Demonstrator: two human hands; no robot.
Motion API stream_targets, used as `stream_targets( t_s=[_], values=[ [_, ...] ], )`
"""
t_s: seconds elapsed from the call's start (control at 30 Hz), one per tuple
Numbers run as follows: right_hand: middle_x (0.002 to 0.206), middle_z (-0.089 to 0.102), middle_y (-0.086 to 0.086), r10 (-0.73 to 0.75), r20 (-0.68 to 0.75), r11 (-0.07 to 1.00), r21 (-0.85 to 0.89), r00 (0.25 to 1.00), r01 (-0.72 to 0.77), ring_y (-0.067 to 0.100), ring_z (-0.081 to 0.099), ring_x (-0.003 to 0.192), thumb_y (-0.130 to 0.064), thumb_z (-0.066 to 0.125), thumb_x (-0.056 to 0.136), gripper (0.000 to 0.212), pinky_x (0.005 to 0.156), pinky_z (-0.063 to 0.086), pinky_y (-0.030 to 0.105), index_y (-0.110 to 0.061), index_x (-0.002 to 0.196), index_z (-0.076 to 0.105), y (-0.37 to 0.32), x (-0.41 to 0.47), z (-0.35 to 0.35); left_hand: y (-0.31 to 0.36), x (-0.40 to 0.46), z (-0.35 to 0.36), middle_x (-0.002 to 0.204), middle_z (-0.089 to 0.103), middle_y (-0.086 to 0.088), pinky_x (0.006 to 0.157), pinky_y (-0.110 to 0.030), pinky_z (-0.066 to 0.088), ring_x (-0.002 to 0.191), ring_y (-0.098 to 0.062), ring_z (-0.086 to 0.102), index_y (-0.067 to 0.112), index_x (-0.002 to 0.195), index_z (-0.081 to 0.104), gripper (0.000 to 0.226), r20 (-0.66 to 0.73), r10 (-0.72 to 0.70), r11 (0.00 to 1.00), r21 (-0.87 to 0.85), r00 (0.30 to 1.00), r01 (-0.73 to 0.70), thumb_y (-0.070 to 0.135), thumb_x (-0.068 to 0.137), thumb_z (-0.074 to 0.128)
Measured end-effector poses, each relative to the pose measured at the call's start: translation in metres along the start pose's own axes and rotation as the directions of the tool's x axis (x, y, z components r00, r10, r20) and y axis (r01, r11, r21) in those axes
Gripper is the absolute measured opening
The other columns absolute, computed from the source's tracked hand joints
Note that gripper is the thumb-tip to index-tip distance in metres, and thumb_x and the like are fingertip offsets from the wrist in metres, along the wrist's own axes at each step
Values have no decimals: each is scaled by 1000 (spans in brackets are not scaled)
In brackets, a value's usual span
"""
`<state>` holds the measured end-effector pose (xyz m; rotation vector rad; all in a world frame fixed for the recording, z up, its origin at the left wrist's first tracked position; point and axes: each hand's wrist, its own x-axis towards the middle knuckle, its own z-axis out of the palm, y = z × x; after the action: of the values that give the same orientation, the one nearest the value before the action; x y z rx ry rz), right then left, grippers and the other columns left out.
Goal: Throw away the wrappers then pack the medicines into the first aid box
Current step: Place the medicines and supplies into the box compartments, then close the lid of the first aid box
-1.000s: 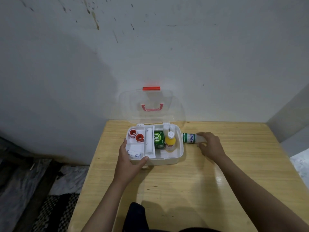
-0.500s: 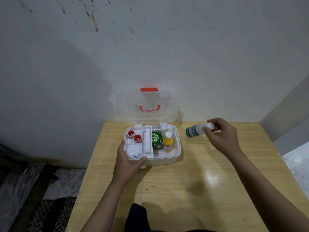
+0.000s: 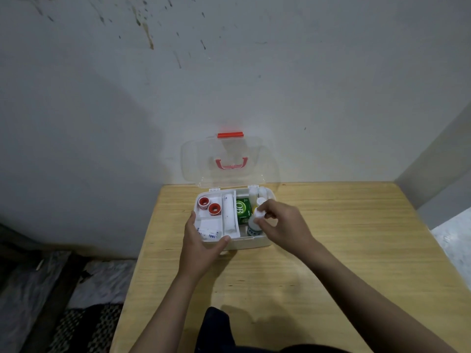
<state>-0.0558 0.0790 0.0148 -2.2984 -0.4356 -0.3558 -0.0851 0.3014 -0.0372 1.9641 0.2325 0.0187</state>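
First aid box (image 3: 254,244) open on wooden table (image 3: 331,250), clear lid (image 3: 229,161) upright against wall, red latch (image 3: 230,135) on top edge, red handle (image 3: 231,164) showing through it

Contents, left to right:
- back-left compartment: 2 red-cored tape rolls (image 3: 209,205), side by side
- front-left compartment: small white sachets (image 3: 210,234) with blue print, count unclear
- narrow middle slot: 1 white bandage roll (image 3: 229,212), lying lengthwise
- right section: 1 green carton (image 3: 242,209) marked "OB"; white bottle tops at the back wall, count unclear; a bit of yellow beside the fingers, cannot tell what it is

Right hand (image 3: 283,222) over right section, fingertips pinching cap end of 1 white bottle (image 3: 253,226) with green label; bottle upright-ish, base down inside box at front right corner

Left hand (image 3: 201,248) clamped on front-left corner of box, thumb over front rim, fingers along left wall
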Motion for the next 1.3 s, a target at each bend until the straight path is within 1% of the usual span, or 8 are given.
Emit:
stream_targets(
  t_s=[0.27,0.43,0.53,0.6,0.77,1.03,1.2,1.3],
  values=[
    [83,71,6,-4,68,1000,1,998,3,19,65,72,-20,77,74,20,67,55,37,-10,89,72,5,-3,18,-1,0,0,143,41,4,100,-28,43,125,-9,46,23,148,17,108,2,-1,1000,-7,1000,1,36,65,85],
    [83,64,0,13,-80,995,99,997,-5,9,59,69,-33,76,74,27,61,48,18,-13,92,70,10,11,0,-4,1,0,146,38,4,104,-34,44,129,-10,44,26,148,17,109,-1,2,1000,-4,1000,-2,40,64,84],
    [93,63,2,185,-239,977,153,953,-151,11,60,76,-30,73,79,25,63,47,14,-15,98,67,16,36,-8,-4,1,0,146,37,6,105,-33,42,129,-10,43,24,148,17,108,0,1,1000,-7,1000,-1,38,65,85],
    [107,61,3,335,-271,935,217,902,-282,13,59,88,-32,69,82,33,72,49,23,-15,110,62,21,56,-11,-3,0,1,145,37,7,104,-30,42,128,-8,43,23,148,17,108,-1,0,1000,-13,1000,0,36,65,85],
    [136,50,6,557,-78,800,317,826,-510,19,52,116,-46,63,84,66,90,43,30,-13,136,40,29,99,-14,0,-1,1,140,38,10,100,-24,41,124,-5,43,24,147,17,106,-8,-2,1000,-20,1000,1,32,66,85],
    [130,53,0,472,44,786,430,880,-443,18,53,119,-68,33,86,64,103,42,43,-31,138,36,21,99,-18,-3,0,0,145,38,7,107,-39,42,131,-11,42,32,146,18,110,0,-29,999,-26,1000,29,46,59,85],
    [121,52,-1,417,43,826,399,908,-398,8,53,104,-50,43,92,51,80,41,15,-29,138,41,11,63,-22,1,1,-1,144,36,8,105,-36,42,130,-13,44,29,146,13,111,23,-9,999,-36,1000,10,41,63,85],
    [126,50,6,389,73,848,361,918,-388,16,52,115,-55,51,84,56,91,44,23,-34,135,43,9,37,-15,6,-2,-4,145,27,7,106,-30,36,132,-12,36,26,148,-7,127,68,-28,998,-58,997,31,46,61,84]
  ],
)
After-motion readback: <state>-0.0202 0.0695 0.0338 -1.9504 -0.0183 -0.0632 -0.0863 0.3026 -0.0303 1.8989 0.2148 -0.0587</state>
